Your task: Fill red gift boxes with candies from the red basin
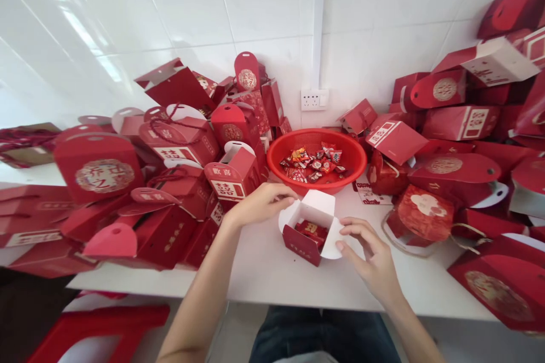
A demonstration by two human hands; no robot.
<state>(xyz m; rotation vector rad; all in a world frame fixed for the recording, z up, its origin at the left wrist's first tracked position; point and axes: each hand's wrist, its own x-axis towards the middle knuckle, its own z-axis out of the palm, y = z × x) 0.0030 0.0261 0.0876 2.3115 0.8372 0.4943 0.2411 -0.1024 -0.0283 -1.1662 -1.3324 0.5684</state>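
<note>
A small red candy box (303, 244) with a white inside stands on the table in front of me, its top flaps spread apart. Red-wrapped candy (313, 231) lies inside. My left hand (267, 202) is at the box's left flap, fingers bent together at its upper edge. On the other side, my right hand (369, 252) has thumb and fingertips on the right white flap. Just behind the box sits a red plastic basket (276, 167) with several wrapped candies (317, 163) in it.
Red gift boxes (174, 244) are heaped on the left, and another heap of red boxes (453, 164) rises on the right. A printed card (372, 195) lies right of the basket. The white table (272, 283) meets a tiled wall with a socket (314, 100). A red stool (102, 323) stands below left.
</note>
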